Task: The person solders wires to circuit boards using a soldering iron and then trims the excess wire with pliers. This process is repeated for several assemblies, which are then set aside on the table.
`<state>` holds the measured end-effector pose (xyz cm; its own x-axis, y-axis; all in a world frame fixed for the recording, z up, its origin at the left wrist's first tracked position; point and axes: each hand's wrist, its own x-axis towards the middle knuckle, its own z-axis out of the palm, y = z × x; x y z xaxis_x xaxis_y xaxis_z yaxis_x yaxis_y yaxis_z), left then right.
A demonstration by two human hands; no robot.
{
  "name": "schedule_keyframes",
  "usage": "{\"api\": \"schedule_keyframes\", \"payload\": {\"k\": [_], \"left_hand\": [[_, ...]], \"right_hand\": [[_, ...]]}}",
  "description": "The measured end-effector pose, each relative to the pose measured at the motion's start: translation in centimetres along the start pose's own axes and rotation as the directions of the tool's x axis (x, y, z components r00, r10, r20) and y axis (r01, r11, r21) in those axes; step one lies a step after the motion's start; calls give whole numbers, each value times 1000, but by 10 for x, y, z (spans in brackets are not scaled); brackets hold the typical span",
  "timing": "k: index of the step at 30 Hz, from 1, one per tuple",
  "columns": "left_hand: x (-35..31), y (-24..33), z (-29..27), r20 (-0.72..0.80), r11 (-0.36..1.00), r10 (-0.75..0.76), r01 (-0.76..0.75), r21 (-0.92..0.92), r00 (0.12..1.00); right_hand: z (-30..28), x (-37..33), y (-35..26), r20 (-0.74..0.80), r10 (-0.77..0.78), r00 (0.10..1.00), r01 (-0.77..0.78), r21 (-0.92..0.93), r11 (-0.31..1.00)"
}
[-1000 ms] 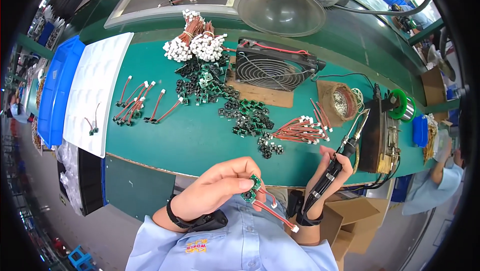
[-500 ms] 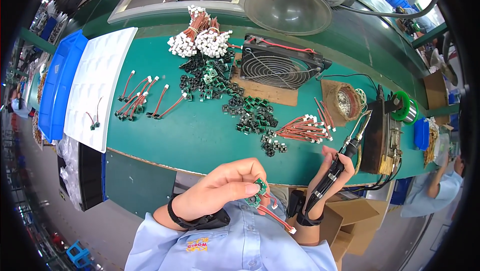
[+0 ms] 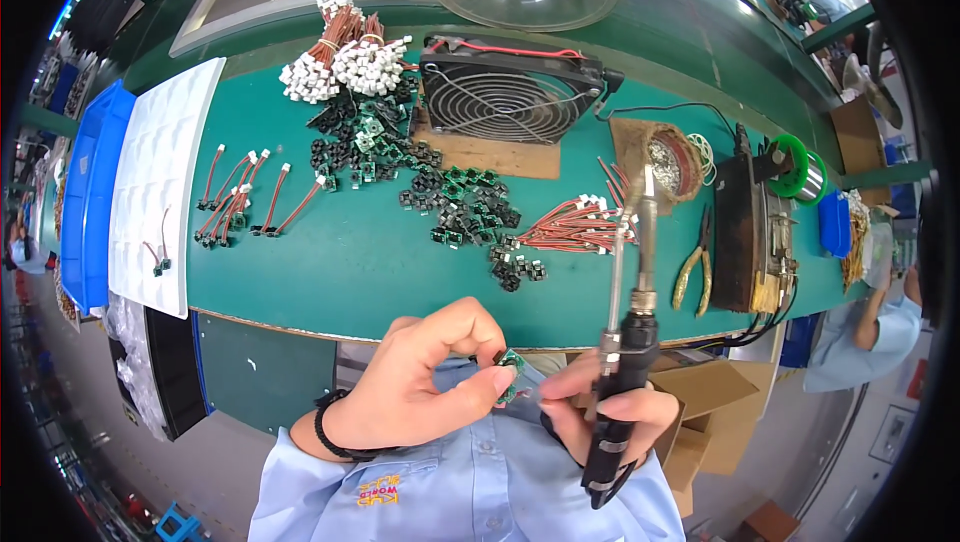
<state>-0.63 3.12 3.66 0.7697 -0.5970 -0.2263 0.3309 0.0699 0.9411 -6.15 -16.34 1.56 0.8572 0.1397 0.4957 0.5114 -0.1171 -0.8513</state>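
Just in front of my chest, my left hand pinches a small green circuit board between thumb and fingers. My right hand is wrapped round the black handle of a soldering iron, whose metal tip points away toward the bench. A thin tube runs beside the iron's shaft. The right fingertips are close to the board; whether they touch its wires I cannot tell. Beyond lie several red-and-black wire leads with white plugs and a heap of small black-and-green boards.
A fan stands at the back, beside bundled leads. On the left are wired boards, a white tray and a blue bin. Pliers, a solder spool and a tip-cleaning pot are on the right.
My right hand has brought the soldering iron left, toward the board in my left hand. The pliers now show on the bench. The whole view has shifted slightly.
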Motion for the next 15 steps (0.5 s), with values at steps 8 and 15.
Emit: {"api": "schedule_keyframes", "payload": {"k": [8,15], "left_hand": [[2,-9,11,-117,945,264,-232,229,957],[5,-10,14,-101,894,344,-293,338,934]], "right_hand": [[6,2,-3,70,84,994,-81,-45,996],[9,-8,3,-86,90,992,-86,49,995]]}}
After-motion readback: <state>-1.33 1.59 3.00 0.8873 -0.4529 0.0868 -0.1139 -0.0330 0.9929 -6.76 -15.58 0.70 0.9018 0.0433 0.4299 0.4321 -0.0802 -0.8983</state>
